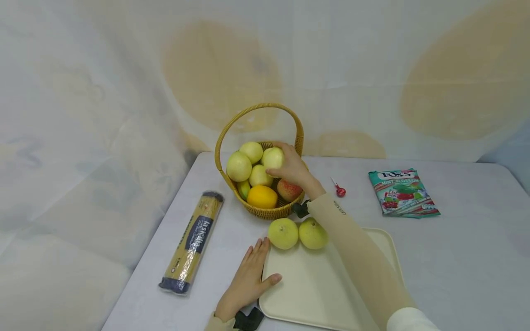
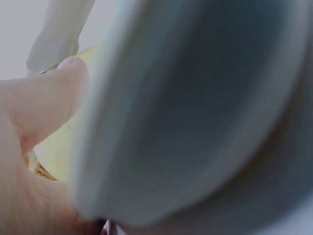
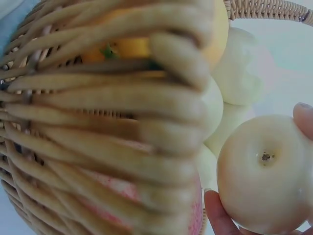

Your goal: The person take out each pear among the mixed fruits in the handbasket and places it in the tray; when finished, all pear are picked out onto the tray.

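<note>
My right hand (image 1: 293,166) reaches over the woven basket (image 1: 271,212) and grips a pale green apple (image 1: 273,158) between thumb and fingers. In the right wrist view, that apple (image 3: 266,174) shows its dimpled end, and the basket's rim hides part of the fruit. More pale green apples (image 1: 239,166), a yellow-orange fruit (image 1: 262,196) and a red fruit (image 1: 289,190) lie in the basket. My left hand (image 1: 247,278) rests flat at the left edge of the cream tray (image 1: 308,289), fingers straight, thumb over the rim. Two yellow-green fruits (image 1: 283,233) sit at the tray's far edge.
A pack of spaghetti (image 1: 192,243) lies left of the basket. To the right are a red lollipop (image 1: 340,191) and a green Fox's candy bag (image 1: 402,193). The basket's tall handle (image 1: 260,106) arches above the fruit, and a curtain (image 1: 339,92) hangs behind the table.
</note>
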Available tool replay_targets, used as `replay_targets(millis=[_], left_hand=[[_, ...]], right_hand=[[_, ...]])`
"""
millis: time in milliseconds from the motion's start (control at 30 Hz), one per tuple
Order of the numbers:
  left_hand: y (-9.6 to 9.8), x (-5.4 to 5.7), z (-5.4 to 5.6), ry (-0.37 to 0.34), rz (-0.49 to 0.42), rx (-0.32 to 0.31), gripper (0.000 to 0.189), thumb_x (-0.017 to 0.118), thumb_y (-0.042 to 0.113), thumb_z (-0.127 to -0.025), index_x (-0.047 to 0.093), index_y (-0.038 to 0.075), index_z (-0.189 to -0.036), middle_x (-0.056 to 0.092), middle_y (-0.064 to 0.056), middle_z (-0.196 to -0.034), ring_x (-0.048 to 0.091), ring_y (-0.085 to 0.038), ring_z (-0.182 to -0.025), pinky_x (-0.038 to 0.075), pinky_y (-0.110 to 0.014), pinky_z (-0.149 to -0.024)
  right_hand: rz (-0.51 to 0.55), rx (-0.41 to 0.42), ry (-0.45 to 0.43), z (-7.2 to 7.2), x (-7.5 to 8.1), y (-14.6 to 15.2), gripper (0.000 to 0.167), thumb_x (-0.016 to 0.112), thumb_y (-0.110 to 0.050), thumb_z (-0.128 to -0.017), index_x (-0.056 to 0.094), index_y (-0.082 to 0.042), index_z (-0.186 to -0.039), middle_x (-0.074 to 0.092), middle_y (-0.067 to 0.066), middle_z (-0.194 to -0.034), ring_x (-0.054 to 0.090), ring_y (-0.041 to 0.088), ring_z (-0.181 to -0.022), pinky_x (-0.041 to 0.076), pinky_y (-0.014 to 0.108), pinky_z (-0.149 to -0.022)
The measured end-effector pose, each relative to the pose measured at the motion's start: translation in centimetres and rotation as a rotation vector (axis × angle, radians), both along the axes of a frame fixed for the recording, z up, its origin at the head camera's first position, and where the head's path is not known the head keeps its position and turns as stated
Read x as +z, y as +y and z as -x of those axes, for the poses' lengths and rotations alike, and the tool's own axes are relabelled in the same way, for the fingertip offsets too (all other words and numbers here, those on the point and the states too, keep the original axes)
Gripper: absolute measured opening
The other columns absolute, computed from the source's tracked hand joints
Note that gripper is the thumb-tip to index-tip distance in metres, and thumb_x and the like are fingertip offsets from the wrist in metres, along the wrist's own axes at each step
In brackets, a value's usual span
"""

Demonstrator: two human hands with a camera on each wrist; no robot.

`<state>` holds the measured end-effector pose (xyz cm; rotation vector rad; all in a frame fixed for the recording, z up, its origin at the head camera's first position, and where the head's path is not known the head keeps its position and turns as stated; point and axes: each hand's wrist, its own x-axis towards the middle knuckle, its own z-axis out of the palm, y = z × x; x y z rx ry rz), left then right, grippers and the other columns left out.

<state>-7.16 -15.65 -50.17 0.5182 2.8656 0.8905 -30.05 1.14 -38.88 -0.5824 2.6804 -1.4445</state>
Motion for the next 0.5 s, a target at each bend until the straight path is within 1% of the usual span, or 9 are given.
replay_targets(millis=[300, 500], left_hand=[[0.0, 0.12, 0.12, -0.006, -0.001, 0.001, 0.087, 0.059, 0.048, -0.091, 0.02, -0.001, -0.153, 0.023, -0.015, -0.16, 0.017, -0.031, -0.15, 0.01, -0.05, -0.123], [-0.01, 0.1, 0.21, -0.004, -0.006, -0.001, 0.087, 0.059, 0.047, -0.091, 0.02, -0.001, -0.153, 0.022, -0.015, -0.16, 0.016, -0.03, -0.151, 0.008, -0.048, -0.123]], right_hand=[[0.042, 0.002, 0.02, 0.08, -0.09, 0.45, 0.082, 0.077, -0.022, -0.081, 0.032, -0.014, -0.149, 0.034, 0.015, -0.15, 0.046, 0.031, -0.125, 0.045, 0.048, -0.104], [0.055, 0.004, 0.042, -0.18, 0.56, 0.86, 0.081, 0.077, -0.021, -0.081, 0.032, -0.012, -0.148, 0.033, 0.015, -0.152, 0.041, 0.031, -0.132, 0.043, 0.049, -0.107]])
